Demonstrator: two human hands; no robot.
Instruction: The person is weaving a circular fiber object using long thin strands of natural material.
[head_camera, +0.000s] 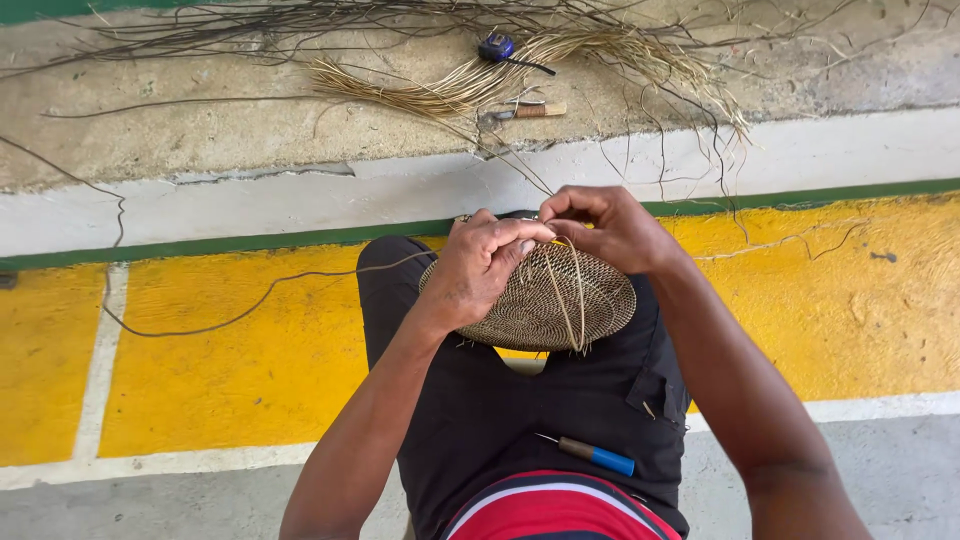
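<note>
Yellow-painted concrete (250, 370) is stretching beneath us, edged by a green stripe and a white curb toward twelve o'clock. We are resting a round woven basket base (535, 305) on our lap at centre. Our left hand (480, 265) is curling over its ten o'clock rim, and our right hand (610, 228) is pinching pale fibre strands (570, 290) at its twelve o'clock edge — both closed. A blue-handled awl (595, 457) is lying on our thigh at five o'clock — loose straw bundles (470, 85) are lying at twelve.
</note>
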